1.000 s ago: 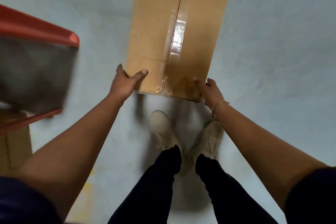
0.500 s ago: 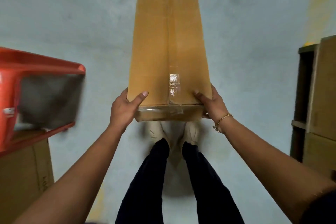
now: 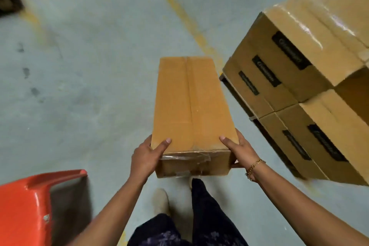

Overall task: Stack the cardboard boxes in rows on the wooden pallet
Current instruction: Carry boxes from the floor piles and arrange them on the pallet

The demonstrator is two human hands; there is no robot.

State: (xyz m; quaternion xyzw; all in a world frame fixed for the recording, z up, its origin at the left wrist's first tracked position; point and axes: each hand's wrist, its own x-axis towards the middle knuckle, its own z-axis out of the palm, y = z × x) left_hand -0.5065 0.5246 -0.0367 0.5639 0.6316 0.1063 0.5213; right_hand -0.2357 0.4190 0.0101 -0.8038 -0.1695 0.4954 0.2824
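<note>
**Operator:** Which step is this?

**Guide:** You are carrying one box (image 3: 191, 106) toward the stack. Your left hand (image 3: 145, 158) and your right hand (image 3: 241, 152) grasp its near corners. Each thumb lies on top, and the fingers curl round the sides and underneath, mostly hidden. The box is in the air in front of you, above the floor (image 3: 89, 66). The stacked boxes (image 3: 299, 78) are at your right, apart from it.

**Operator:** And the next move?

**Guide:** I think you must turn right, find a free place in a row, and set the box down in line with its neighbours. The pallet (image 3: 237, 96) shows only as a dark edge under the stack.

**Operator:** Any writing?

**Guide:** The black labels (image 3: 289, 53) on the stacked boxes carry pale print, too blurred to read. Your box shows only clear tape (image 3: 185, 157), no writing.
</note>
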